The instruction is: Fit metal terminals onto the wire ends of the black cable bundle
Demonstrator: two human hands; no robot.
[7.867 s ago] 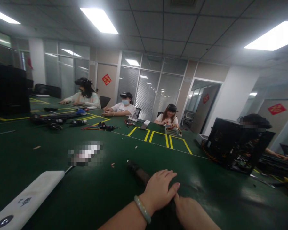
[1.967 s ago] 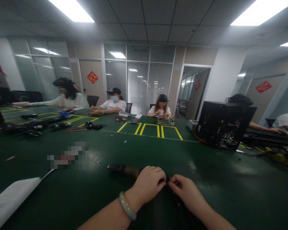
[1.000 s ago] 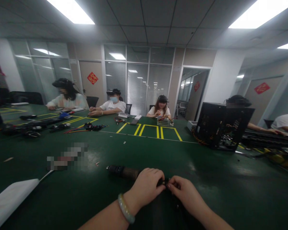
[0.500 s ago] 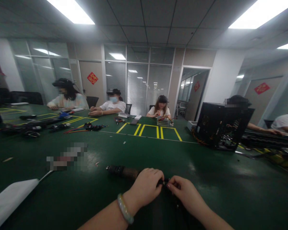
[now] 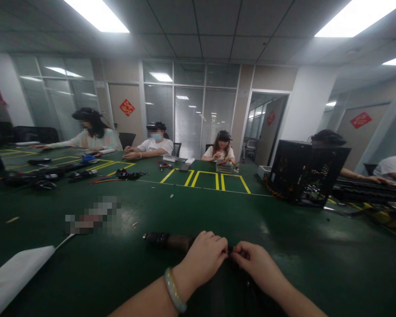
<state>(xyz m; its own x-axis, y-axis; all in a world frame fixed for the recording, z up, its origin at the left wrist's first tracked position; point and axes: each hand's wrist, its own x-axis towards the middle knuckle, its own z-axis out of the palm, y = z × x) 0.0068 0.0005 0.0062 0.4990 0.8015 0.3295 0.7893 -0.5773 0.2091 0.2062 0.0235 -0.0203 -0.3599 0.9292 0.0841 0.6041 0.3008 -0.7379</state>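
My left hand [image 5: 203, 257], with a pale green bangle on its wrist, is curled over a dark object lying on the green table [image 5: 317, 264]. Its fingertips pinch a small dark part where the two hands meet. My right hand [image 5: 255, 266] is closed in a pinch on that same small dark part, thumb and fingers touching the left hand's fingertips. A dark cylindrical piece [image 5: 166, 240] with a brownish middle sticks out to the left from under my left hand. A black object [image 5: 227, 290] lies under and between my wrists; its shape is hard to make out.
A white flat device [image 5: 13, 273] with a thin cable lies at the lower left. A black open computer case [image 5: 303, 178] stands at the right. Yellow tape boxes [image 5: 214, 180], cables and tools [image 5: 53, 174] cover the far table, where several people sit at work.
Since 7.9 s ago my hands have gone from lying flat on the dark object to pinching a small part together. Over the last second the dark cylinder has slid slightly left.
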